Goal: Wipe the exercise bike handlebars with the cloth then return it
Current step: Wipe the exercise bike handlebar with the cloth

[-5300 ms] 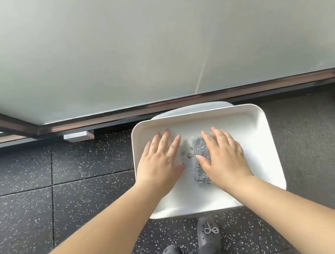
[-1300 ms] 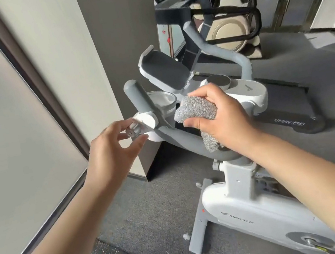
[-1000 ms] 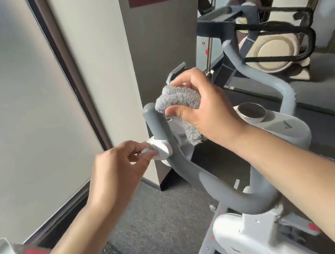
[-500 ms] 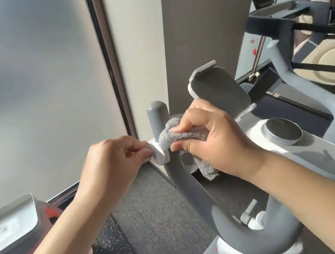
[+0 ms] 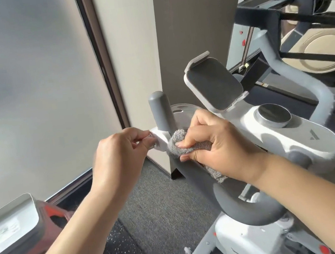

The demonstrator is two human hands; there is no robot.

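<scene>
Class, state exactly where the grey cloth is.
In the head view, the grey cloth sits centre frame, pressed by the right hand against the grey handlebar.

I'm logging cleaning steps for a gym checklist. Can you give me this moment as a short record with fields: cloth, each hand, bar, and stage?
cloth: fluffy grey cloth, bunched against the bar
right hand: right hand presses the cloth on the bar
left hand: left hand pinches the small white bracket
bar: grey padded handlebar, upright end uncovered
stage: wiping; cloth not yet returned
</scene>
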